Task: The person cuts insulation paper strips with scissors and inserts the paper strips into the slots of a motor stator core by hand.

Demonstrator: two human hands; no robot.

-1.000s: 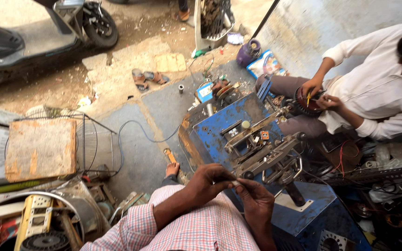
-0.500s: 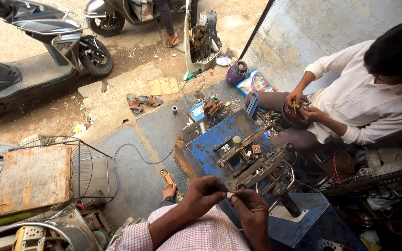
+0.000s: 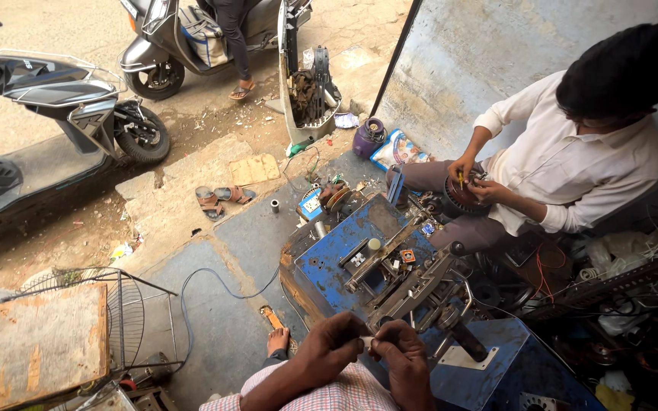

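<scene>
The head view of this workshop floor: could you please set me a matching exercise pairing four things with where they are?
Things:
1. small pale piece
2. pair of sandals
3. wooden board
4. purple jug

Places:
A. on top of a wire fan guard
B. beside the grey wall
C. between the left hand and right hand
D. on the stone slab by the scooters

Pairs: 1-C, 2-D, 3-A, 4-B

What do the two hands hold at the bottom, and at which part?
Left hand and right hand pinch a small pale piece by its two ends; its kind cannot be told.
</scene>
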